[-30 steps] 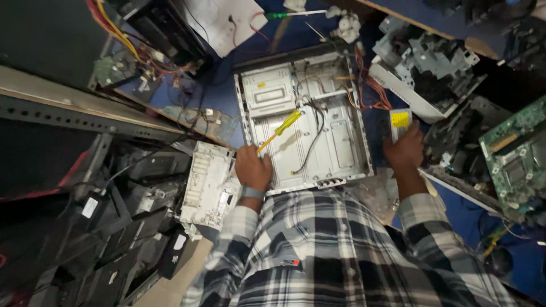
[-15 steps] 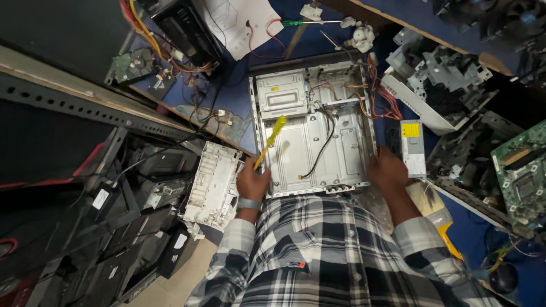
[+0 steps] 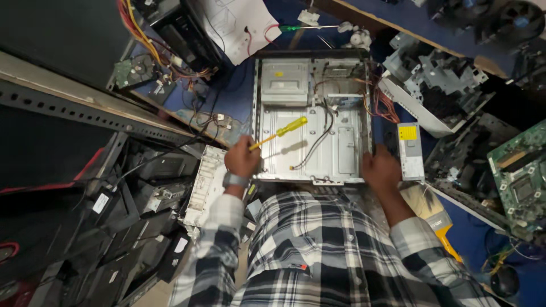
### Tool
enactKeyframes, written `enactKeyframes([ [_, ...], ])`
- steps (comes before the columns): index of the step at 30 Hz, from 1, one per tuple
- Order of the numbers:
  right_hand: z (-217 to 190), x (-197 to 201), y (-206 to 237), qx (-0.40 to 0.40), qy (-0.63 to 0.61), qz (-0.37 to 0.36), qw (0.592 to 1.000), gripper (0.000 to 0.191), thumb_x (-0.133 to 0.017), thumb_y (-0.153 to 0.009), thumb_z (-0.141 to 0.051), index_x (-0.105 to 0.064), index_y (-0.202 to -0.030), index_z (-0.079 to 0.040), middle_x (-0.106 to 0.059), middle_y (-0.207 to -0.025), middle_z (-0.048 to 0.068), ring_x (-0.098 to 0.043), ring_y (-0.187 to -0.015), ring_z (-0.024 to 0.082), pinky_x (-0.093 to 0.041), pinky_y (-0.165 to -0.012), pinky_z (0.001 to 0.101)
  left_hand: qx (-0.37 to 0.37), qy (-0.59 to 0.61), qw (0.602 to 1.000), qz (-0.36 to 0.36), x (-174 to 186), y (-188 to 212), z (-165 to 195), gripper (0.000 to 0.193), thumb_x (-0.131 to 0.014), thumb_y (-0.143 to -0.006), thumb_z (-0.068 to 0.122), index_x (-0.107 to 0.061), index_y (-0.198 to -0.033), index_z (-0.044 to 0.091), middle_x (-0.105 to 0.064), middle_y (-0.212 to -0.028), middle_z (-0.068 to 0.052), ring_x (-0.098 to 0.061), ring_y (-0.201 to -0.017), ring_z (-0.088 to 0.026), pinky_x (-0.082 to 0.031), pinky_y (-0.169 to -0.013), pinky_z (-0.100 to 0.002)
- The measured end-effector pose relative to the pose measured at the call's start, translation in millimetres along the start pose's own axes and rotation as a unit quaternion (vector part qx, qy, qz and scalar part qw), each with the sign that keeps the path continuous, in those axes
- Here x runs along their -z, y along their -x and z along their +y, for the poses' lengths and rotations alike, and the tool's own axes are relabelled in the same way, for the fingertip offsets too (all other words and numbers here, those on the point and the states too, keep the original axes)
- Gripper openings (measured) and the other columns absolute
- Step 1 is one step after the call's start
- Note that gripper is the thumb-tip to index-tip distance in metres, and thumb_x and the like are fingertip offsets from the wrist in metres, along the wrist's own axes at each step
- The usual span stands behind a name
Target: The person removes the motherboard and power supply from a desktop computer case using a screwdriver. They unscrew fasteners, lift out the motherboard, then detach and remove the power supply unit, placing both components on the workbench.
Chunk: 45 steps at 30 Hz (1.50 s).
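Shifted leftward, left hand point(image 3: 242, 160) grips the yellow screwdriver point(image 3: 280, 132) (handle slanting up-right); right hand point(image 3: 380, 168) grasps the open computer case point(image 3: 311, 116).

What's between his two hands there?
Between left hand and right hand lies the open metal computer case, its bare floor crossed by a black cable, in the head view.

Blue work surface point(image 3: 239, 96), perforated metal rail point(image 3: 85, 111) left, possibly shelving
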State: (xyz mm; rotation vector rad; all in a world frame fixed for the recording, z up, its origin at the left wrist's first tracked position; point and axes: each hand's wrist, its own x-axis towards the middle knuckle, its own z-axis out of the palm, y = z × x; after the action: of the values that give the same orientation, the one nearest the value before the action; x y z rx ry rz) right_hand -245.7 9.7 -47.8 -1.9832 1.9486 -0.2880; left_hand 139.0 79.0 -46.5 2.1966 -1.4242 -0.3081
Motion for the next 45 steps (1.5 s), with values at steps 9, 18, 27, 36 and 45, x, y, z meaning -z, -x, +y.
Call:
enactKeyframes([
  [9, -32.5, -2.0, -12.1, 0.019, -0.092, -0.024, 0.995, 0.038, -0.069, -0.088, -0.030, -0.060, -0.106, 0.002, -0.068, -0.087, 0.030, -0.066, -0.078, 0.051, -0.053, -0.069, 0.0587, -0.063, -0.028, 0.998, -0.012, 22.1, -82.5, 9.4, 0.022, -0.074, -0.083, 0.031, -0.071, -0.104, 0.023, -0.074, -0.081, -0.013, -0.071, -0.072, -0.039, -0.054, -0.062, -0.052],
  [18, -72.5, -8.9, -44.4, 0.031, -0.186, -0.078, 0.979, 0.041, -0.080, -0.085, -0.032, -0.061, -0.097, 0.002, -0.070, -0.083, 0.025, -0.070, -0.078, 0.044, -0.055, -0.069, 0.0514, -0.016, -0.155, 0.988, -0.017, 20.3, -166.0, 37.3, 0.024, -0.074, -0.078, 0.028, -0.078, -0.102, 0.025, -0.075, -0.090, -0.016, -0.072, -0.082, -0.041, -0.057, -0.068, -0.052],
  [27, -51.3, -7.1, -61.5, 0.027, -0.249, -0.070, 0.966, 0.048, -0.079, -0.083, -0.038, -0.066, -0.113, -0.002, -0.072, -0.099, 0.017, -0.071, -0.086, 0.032, -0.056, -0.077, 0.0443, 0.013, -0.080, 0.997, -0.005, -0.3, -209.1, 46.7, 0.019, -0.073, -0.085, 0.023, -0.078, -0.101, 0.016, -0.074, -0.097, -0.020, -0.072, -0.094, -0.041, -0.058, -0.078, -0.051],
  [36, 53.5, 33.5, -85.5, -0.218, 0.050, 0.018, 0.974, 0.110, -0.090, -0.067, -0.052, -0.034, -0.144, 0.002, -0.053, -0.137, 0.026, -0.053, -0.126, 0.048, -0.046, -0.097, 0.0542, -0.047, -0.085, 0.994, 0.049, -4.1, -128.0, 38.7, 0.019, -0.073, -0.088, 0.016, -0.069, -0.104, 0.007, -0.062, -0.119, -0.017, -0.065, -0.098, -0.042, -0.054, -0.080, -0.050],
  [45, 68.6, 35.1, -47.9, -0.258, 0.015, -0.143, 0.955, 0.088, -0.087, -0.069, -0.048, -0.052, -0.140, -0.011, -0.070, -0.125, 0.020, -0.070, -0.113, 0.039, -0.056, -0.092, 0.0502, -0.042, 0.109, 0.993, -0.026, -23.9, 19.1, 41.0, 0.009, -0.063, -0.087, 0.007, -0.064, -0.096, 0.006, -0.064, -0.100, -0.017, -0.064, -0.094, -0.039, -0.052, -0.081, -0.046],
])
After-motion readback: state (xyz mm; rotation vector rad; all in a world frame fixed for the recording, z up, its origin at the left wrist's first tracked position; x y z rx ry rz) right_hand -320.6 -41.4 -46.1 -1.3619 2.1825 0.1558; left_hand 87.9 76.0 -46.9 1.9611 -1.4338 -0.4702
